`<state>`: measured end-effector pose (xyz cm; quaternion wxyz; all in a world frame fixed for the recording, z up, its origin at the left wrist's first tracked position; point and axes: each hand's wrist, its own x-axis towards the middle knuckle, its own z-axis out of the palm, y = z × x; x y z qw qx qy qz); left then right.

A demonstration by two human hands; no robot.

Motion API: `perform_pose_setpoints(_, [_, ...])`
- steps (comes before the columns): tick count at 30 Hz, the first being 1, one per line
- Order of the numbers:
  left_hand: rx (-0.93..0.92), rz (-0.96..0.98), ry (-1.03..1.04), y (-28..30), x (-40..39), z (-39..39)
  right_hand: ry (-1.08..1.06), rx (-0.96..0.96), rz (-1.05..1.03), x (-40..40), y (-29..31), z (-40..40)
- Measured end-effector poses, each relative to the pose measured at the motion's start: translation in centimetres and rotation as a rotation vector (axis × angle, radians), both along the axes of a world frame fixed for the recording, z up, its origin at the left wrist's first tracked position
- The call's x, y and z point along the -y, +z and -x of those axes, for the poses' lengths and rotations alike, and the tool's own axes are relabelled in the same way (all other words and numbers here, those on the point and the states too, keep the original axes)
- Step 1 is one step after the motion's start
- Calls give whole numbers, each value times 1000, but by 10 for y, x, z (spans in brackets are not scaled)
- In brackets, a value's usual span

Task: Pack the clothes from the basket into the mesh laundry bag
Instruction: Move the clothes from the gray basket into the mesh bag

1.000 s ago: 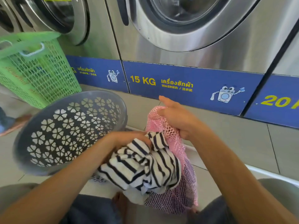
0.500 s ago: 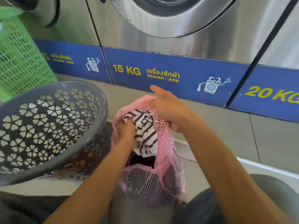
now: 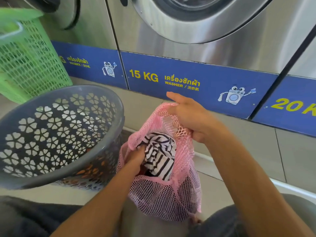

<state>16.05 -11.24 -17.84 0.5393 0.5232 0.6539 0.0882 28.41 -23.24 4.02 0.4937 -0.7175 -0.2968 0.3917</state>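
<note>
Striped shirt (image 3: 158, 155) sinking deeper into pink mesh bag (image 3: 164, 194), left hand (image 3: 136, 158) gripping and pushing it down, right hand (image 3: 189, 115) pinching bag rim open, grey basket (image 3: 56, 171) tilting alongside

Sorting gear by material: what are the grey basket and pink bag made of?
Grey basket: likely moulded plastic, matte, with flower-shaped cutouts and a smooth rolled rim. Pink bag: soft open-weave mesh, probably synthetic, which sags and bunches in the right hand.

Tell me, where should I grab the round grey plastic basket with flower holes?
Grab the round grey plastic basket by its thick rolled rim, coming from your side. It is tipped with the opening facing you, so the near rim edge is probably easiest to curl fingers over.
</note>
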Motion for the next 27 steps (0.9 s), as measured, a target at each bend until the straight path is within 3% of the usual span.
perform_pose_setpoints(5, [-171, -289, -143, 47, -3, 22, 19, -10, 6, -5, -3, 2])
perform_pose_setpoints(13, [-106, -419, -589, 149, 2, 9, 38, 51, 22, -24, -4, 21])
perform_pose_setpoints(16, [63, -456, -541, 185, -5, 23, 35, 52, 9, -31, -5, 21])
perform_pose_setpoints(19, [207, -516, -352, 207, -24, 43, 36, 51, 19, -41, -9, 28])
perform_pose_setpoints(27, [7, -541, -384, 193, -72, 78, 199, 115, 61, -79, -35, 69])
